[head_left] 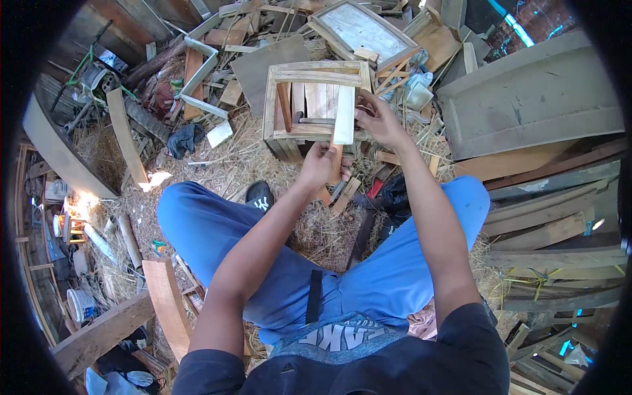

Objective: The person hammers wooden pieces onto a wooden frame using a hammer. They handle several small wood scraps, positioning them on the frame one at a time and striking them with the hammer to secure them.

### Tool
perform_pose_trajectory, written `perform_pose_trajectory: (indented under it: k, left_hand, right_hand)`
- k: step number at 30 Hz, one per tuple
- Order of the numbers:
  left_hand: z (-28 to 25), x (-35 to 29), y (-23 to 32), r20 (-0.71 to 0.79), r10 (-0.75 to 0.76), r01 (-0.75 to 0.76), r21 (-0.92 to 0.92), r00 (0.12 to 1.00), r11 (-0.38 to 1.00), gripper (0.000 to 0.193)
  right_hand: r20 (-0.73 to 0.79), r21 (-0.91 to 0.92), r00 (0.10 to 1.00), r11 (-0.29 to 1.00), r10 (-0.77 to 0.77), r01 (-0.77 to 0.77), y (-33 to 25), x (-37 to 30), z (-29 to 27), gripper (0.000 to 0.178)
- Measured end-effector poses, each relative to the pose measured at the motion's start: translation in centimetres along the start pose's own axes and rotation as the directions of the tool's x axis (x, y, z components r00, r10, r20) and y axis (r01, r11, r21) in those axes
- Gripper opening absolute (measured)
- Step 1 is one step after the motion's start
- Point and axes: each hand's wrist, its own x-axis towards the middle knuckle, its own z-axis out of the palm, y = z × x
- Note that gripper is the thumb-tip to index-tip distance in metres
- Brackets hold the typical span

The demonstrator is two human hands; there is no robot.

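Note:
A flat wooden strip (343,117), pale on its lit face and orange-brown at its near end, stands over the right side of an open wooden box frame (304,133). My left hand (318,166) is closed around the strip's near end, in front of the frame. At the strip's right edge, my right hand (383,122) has its fingers bent against it; part of their contact is hidden. Slats line the inside of the box, with a loose brown stick leaning at its left. Small wood offcuts (345,197) lie on the ground just below my left hand.
Scrap boards and a framed panel (361,34) are heaped behind the box. A large grey board (520,99) and stacked planks (546,217) flank my right side. Curved boards (166,299) stand at my left. Straw covers the ground around my bent blue-clad legs.

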Motion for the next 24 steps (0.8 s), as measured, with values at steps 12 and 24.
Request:
perform_pose_trajectory:
  k: [12, 24]
  left_hand:
    - [0.3, 1.9, -2.1, -0.006, 0.067, -0.068, -0.069, 0.998, 0.995, 0.022]
    - [0.8, 3.0, -3.2, 0.03, 0.044, -0.039, -0.166, 0.999, 0.985, 0.023]
  right_hand:
    - [0.107, -0.121, 0.994, 0.992, -0.008, 0.021, 0.6, -0.5, -2.6, 0.052]
    - [0.12, -0.11, 0.993, 0.994, -0.013, 0.027, -1.0, -0.8, -1.9, 0.036]
